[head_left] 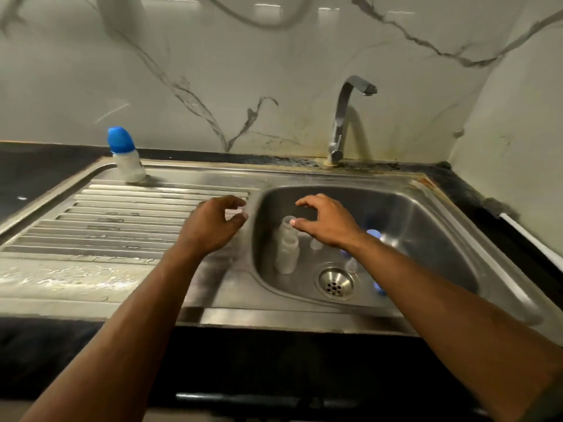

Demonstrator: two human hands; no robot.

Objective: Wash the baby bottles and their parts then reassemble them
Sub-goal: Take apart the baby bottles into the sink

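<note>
Bottle [286,248] stands in sink [426,226] just under right grip [326,219].

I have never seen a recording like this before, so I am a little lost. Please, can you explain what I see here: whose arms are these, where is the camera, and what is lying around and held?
There is no machine: these are a person's two bare arms. The single camera sits on the person's head and looks forward and down. The left hand pinches a small clear part, too blurred to name, at the edge of the sink. The right hand hovers open above an uncapped bottle standing in the sink. Near the drain lie small clear and blue parts, partly hidden by the arm. Another bottle with a blue cap stands on the ribbed draining board. The tap shows no running water.
</note>
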